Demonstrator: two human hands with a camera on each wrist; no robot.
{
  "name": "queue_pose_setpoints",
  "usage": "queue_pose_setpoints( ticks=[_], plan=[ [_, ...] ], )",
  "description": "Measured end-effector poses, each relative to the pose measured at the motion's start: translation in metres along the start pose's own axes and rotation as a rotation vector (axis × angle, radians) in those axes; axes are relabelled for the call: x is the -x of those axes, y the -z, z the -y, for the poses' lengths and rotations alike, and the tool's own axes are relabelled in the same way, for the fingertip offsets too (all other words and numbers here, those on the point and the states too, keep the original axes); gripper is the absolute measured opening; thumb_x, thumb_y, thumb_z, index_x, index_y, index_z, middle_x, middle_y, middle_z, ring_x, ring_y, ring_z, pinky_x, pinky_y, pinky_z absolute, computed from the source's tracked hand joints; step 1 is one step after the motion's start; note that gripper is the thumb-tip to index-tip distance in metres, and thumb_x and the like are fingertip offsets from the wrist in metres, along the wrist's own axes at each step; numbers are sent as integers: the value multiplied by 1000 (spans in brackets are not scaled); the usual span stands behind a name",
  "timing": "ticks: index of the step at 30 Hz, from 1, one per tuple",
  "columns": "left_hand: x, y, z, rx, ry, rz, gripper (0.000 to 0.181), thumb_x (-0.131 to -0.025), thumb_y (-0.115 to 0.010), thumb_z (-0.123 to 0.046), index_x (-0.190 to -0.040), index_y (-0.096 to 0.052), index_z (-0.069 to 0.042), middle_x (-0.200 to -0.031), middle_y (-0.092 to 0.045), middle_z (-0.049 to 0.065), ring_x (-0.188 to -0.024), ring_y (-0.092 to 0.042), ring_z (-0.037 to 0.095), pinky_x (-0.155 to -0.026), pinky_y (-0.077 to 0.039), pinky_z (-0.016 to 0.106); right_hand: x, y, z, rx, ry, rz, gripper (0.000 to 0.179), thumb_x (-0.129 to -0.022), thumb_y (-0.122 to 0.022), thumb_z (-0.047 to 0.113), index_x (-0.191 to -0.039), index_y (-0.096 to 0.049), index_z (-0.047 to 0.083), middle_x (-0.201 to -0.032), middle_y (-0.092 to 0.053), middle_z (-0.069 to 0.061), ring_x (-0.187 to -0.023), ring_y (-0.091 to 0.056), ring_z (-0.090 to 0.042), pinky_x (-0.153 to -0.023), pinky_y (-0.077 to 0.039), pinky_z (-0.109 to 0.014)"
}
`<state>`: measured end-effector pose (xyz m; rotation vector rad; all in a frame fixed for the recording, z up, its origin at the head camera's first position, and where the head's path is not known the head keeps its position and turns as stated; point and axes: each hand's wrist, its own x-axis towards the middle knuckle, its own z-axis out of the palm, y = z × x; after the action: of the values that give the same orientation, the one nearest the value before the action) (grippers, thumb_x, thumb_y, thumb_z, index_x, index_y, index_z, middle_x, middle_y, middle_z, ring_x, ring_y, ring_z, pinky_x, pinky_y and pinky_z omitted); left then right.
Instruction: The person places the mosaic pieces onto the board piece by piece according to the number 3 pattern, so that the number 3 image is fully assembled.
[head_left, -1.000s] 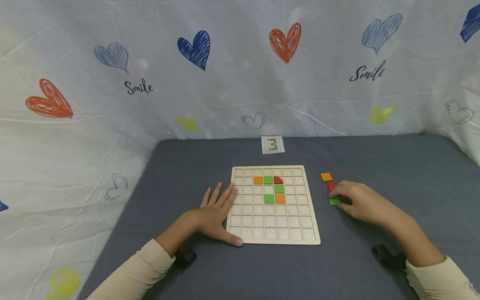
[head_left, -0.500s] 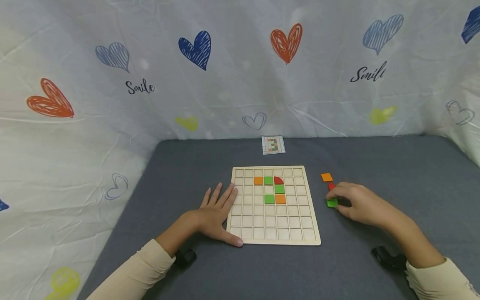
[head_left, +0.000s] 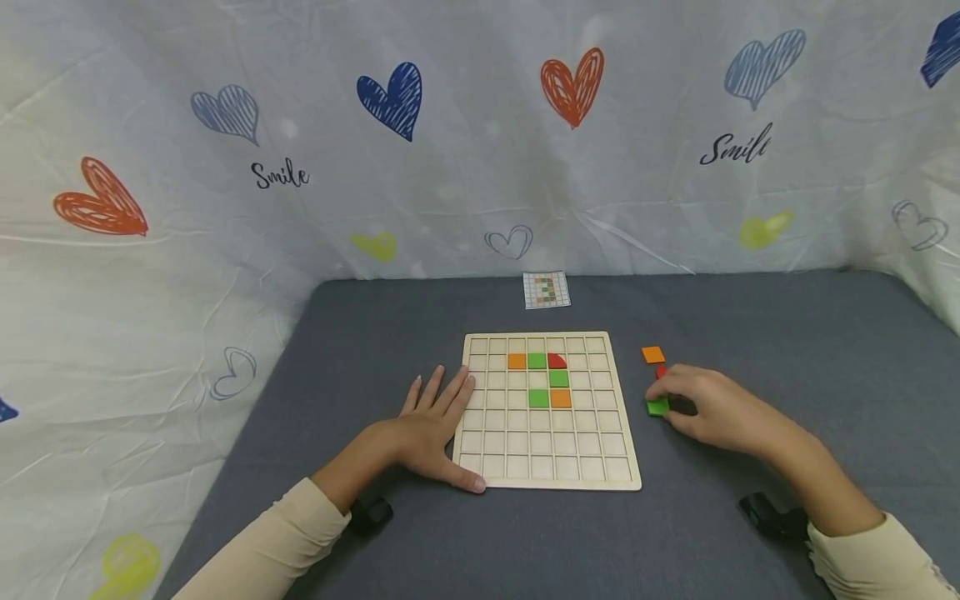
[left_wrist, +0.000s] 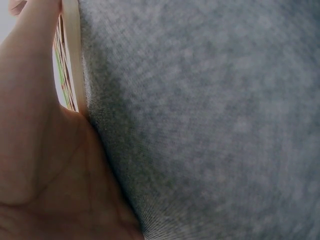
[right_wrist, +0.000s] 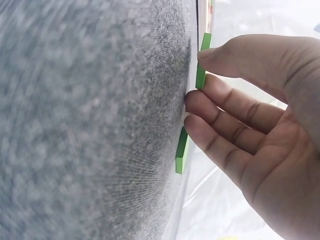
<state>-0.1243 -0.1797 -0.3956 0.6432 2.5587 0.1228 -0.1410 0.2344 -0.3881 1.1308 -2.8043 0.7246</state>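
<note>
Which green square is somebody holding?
The green square pinched in the right hand, right of the wooden board. Three green squares sit in the board; another green piece lies on the table near that hand.

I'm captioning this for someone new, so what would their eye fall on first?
Probably the pale gridded board on the grey table, with its bright coloured pieces. Next, the right hand pinching a green tile right of it, and the left hand spread at its left edge. Behind, large hearts decorate a whitish backdrop.

Pale, creased sheeting printed with hearts and "Smile" lettering backs a grey cloth-covered table.
</note>
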Motion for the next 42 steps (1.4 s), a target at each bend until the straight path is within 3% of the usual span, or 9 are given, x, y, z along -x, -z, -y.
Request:
queue_pose_setpoints(
  ticks=[7,13,22,34,42],
  plan=[
    [-4,-6,5,0,-5,-2,143,-61,-50,-99,-158,19,-20,-162,29,-2,-145,31,29,-113,18,55,-2,-2,2,-2,33,-14,33,-77,-81,-7,-100,-74,15,-96,-62,12,-84,-58,-8,-71,-51,-32],
    [1,0,-1,-8,5,0,141,-66,-58,-92,-160,15,-17,-164,25,1,-146,27,31,-114,15,56,-5,-3,5,-10,58,-31,33,-77,-80,-8,-100,-74,15,-98,-63,12,-86,-59,-7,-72,-52,-32],
    [3,0,-2,-21,13,0,139,-68,-59,-91,-160,15,-17,-164,24,0,-147,26,31,-115,13,56,-10,-6,13,-25,33,5,30,-80,-76,-7,-102,-74,14,-99,-63,11,-88,-59,-8,-74,-52,-33],
    [3,-1,-2,-14,15,-4,141,-66,-59,-92,-160,16,-18,-164,25,-1,-147,27,30,-115,14,56,-19,-14,19,-29,95,18,27,-81,-76,-5,-99,-75,16,-98,-64,8,-88,-61,-9,-74,-52,-32],
    [3,0,-2,-19,10,-7,140,-67,-59,-92,-160,15,-17,-164,24,0,-147,25,31,-115,13,57,-25,-16,25,-59,90,52,26,-82,-73,-5,-100,-74,14,-99,-63,7,-90,-61,-10,-75,-53,-31]
  ],
)
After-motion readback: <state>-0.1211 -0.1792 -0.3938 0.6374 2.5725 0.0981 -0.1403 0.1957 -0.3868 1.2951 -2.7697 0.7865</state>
